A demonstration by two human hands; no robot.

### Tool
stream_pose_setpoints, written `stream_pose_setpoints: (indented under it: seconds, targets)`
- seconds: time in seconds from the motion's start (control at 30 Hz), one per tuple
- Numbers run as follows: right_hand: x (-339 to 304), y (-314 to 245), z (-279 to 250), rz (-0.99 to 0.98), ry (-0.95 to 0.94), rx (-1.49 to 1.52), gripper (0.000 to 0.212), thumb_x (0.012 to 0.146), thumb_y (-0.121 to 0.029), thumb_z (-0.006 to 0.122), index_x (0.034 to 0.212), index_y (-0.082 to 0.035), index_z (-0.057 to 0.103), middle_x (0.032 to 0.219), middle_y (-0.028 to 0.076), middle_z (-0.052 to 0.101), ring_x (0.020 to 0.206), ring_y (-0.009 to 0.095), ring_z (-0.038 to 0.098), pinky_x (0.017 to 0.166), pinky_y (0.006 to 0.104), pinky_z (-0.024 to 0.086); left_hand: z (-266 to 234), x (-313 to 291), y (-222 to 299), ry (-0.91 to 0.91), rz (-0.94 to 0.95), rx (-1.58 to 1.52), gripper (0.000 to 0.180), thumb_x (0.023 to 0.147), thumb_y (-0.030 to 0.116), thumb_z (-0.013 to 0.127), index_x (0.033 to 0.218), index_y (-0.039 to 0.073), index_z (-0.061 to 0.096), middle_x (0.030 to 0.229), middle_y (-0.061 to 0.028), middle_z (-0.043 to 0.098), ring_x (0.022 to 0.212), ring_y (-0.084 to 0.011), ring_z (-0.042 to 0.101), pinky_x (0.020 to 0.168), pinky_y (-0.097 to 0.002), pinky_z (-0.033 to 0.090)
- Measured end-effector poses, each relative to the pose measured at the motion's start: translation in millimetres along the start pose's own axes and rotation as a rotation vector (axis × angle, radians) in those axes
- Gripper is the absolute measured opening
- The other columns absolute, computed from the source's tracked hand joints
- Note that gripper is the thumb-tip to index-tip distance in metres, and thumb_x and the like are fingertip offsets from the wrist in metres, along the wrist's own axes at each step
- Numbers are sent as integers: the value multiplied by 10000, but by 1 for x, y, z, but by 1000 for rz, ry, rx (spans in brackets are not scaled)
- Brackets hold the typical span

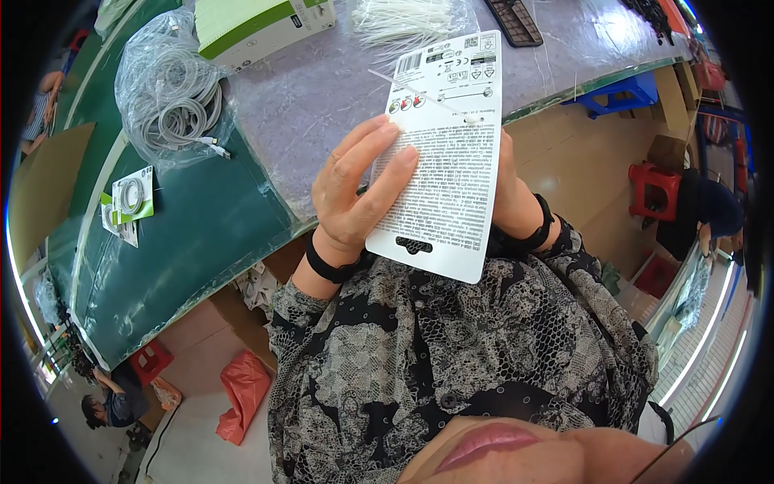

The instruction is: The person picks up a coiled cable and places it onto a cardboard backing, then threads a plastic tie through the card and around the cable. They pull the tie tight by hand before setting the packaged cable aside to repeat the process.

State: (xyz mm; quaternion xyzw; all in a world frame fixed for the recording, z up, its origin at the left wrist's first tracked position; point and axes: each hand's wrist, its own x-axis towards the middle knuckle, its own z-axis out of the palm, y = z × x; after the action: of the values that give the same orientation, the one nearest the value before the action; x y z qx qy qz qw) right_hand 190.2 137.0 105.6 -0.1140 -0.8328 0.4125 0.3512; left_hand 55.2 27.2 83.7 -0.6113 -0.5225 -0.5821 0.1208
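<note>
Upright in front of me is a white packaging card (435, 194), its printed back toward me and its hanger slot at the lower end. My left hand (355, 189) grips its left edge, thumb and fingers bent over the printed face. Behind the right edge, my right hand (516, 189) holds the card from its far side, with most of its fingers hidden. A thin white cable tie (431, 95) runs slantwise across the card's upper part, its head near the right edge. The card's front is hidden. Black bands circle both wrists.
At the far left lies a clear bag of coiled grey cables (181, 101), with packaged cables (131, 198) nearer. A green-and-white box (262, 32), white cable ties (403, 20) and a black tray (514, 20) stand farther back. Blue (621, 95) and red stools (655, 189) are right.
</note>
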Motion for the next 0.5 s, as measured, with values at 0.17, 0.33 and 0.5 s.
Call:
stream_pose_setpoints:
  seconds: [0.17, 0.33, 0.5]
  targets:
    - [-13, 14, 4, 52, 22, 60, 401, 667, -97, 727, 1013, 25, 565, 927, 142, 628, 787, 333, 626, 660, 375, 515, -5, 8, 3, -47, 20, 43, 353, 692, 67, 739, 1028, 94, 637, 1083, -128, 605, 969, -316, 635, 748, -333, 566]
    - [-6, 9, 6, -52, 8, 27, 387, 681, -83, 723, 1021, 22, 568, 926, 143, 636, 765, 315, 631, 643, 362, 515, -1, 1, 2, -2, -1, 5, 356, 699, 54, 728, 1042, 85, 636, 1086, -130, 602, 967, -310, 635, 749, -341, 564]
    - [14, -4, 4, -75, -28, -152, 311, 741, -58, 693, 1020, 10, 573, 880, 131, 639, 712, 260, 631, 612, 315, 503, 3, -9, 2, 40, -98, -56, 272, 782, 53, 686, 1050, 56, 633, 1101, -122, 607, 968, -282, 635, 782, -365, 552]
